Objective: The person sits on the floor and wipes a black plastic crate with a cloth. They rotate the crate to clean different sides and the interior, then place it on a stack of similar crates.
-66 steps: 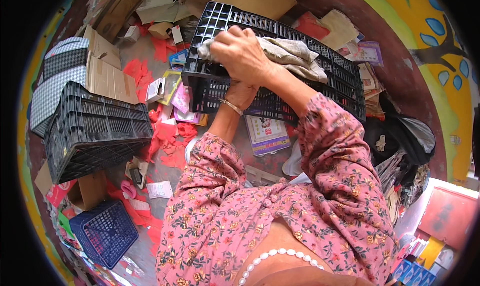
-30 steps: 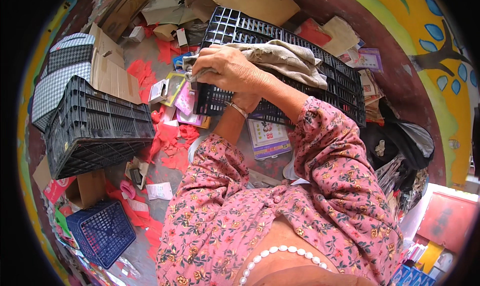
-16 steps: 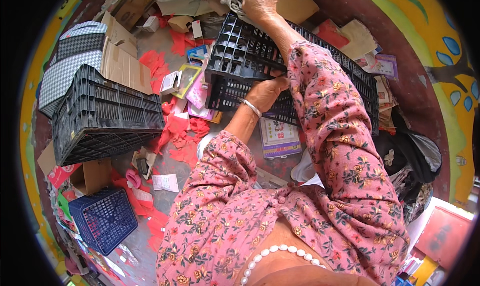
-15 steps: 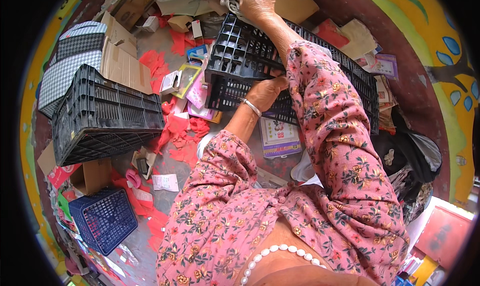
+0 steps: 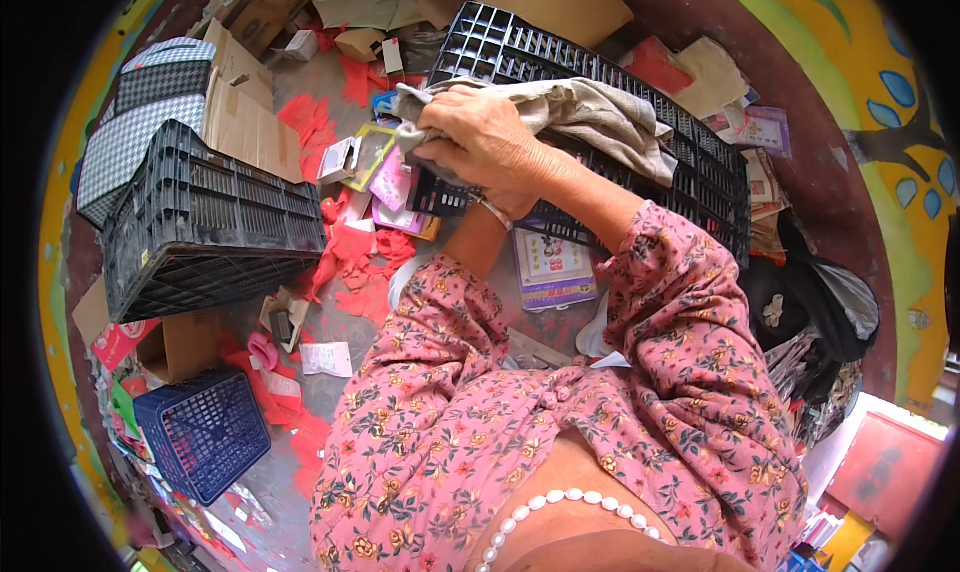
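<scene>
Right hand: here it is, front and centre, the right hand (image 5: 480, 137) with fingers curled down tight on a bunched end of the cloth.
Left hand: tucked in below, the left hand (image 5: 514, 203) mostly hidden behind the right wrist, close against the crate; I cannot tell how its fingers stand. A pale bracelet (image 5: 496, 213) circles that wrist.
Cloth: the greyish-beige cloth (image 5: 605, 122), crumpled, trails away rightward from the grip, lying over the crate.
Crate: the black slatted crate (image 5: 705, 187) sits ahead of the person, slanting down toward the right, its grid-like end at upper left.
Printed carton: just behind it, a brown cardboard carton (image 5: 565, 7) bears a dark outlined symbol and a run of marks along the upper edge.
Purple-edged pack: below the crate on the floor, the flat pack (image 5: 555, 272) shows small coloured pictures and a lettered purple band.
Paper slip: well off to the left, a white slip (image 5: 326, 359) carries fine print, too small to read.
Red card: farther left, a bright red card (image 5: 126, 341) with pale printing, by an opened brown box (image 5: 185, 347).
Left side: a second black crate (image 5: 215, 212) stands tilted above a blue basket (image 5: 205, 434), red scraps (image 5: 365, 262) strewn nearby.
</scene>
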